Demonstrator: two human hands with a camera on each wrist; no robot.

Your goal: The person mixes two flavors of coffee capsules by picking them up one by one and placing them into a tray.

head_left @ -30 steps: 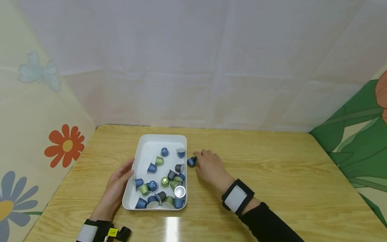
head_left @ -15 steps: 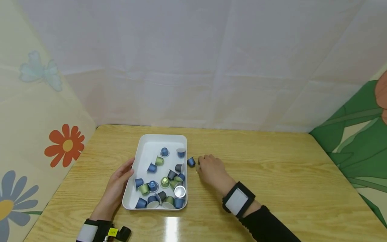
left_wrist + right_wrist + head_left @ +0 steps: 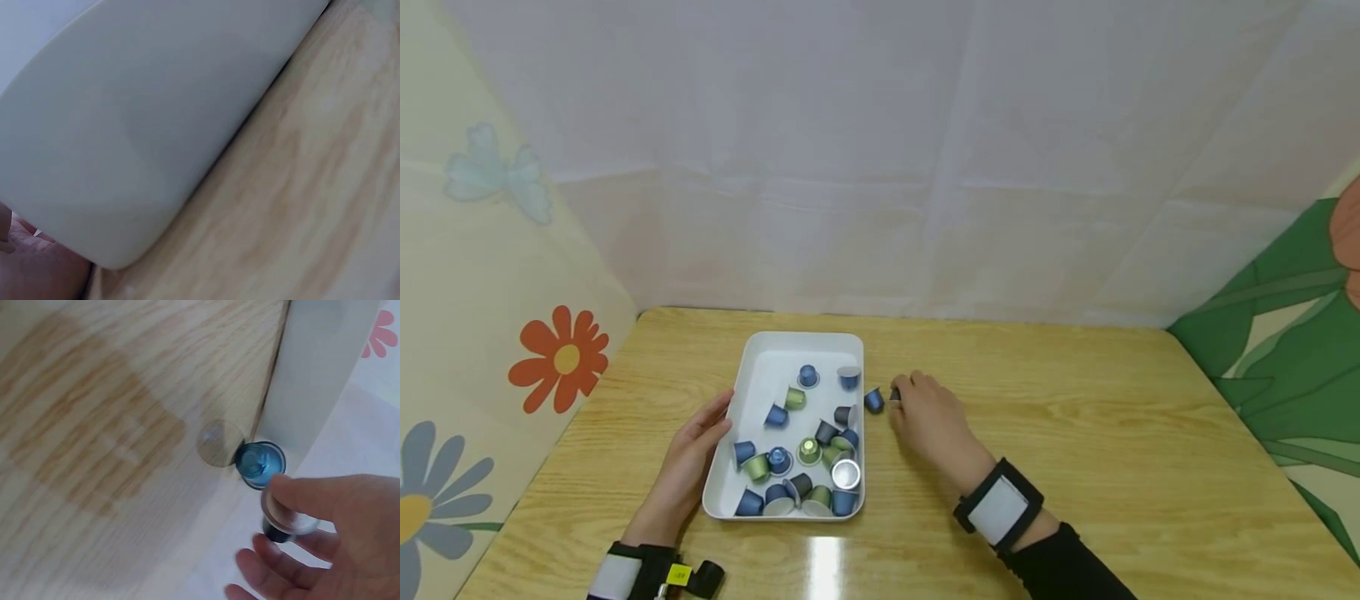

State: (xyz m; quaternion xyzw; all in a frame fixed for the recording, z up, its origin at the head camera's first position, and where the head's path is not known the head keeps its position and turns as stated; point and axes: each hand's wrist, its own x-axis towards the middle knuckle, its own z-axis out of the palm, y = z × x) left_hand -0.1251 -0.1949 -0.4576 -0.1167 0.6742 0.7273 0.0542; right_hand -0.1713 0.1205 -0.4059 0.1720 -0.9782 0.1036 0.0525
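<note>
My left hand [image 3: 685, 458] rests against the left side of a white tray [image 3: 767, 358], fingers fairly straight and touching its edge. In the left wrist view the tray's outer wall [image 3: 125, 125] fills much of the picture, and little of the hand shows. To the right of the tray, my right hand [image 3: 931, 417] pinches a dark coffee capsule [image 3: 277, 532] between thumb and fingers, its pale lid towards the thumb. A blue coffee capsule [image 3: 874, 401] lies on the table against the tray's right wall, just left of those fingertips.
Several blue, green and dark capsules lie scattered in the tray, such as a green capsule [image 3: 808, 452] and a blue capsule [image 3: 777, 416]. The wooden table [image 3: 1075, 417] extends to the right. A white cloth [image 3: 925, 167] hangs behind. A faint clear round patch [image 3: 220, 444] shows beside the blue capsule.
My right hand has drawn slightly right, away from the blue capsule, with the dark capsule now pinched in its fingers. The left hand and the tray have stayed in place.
</note>
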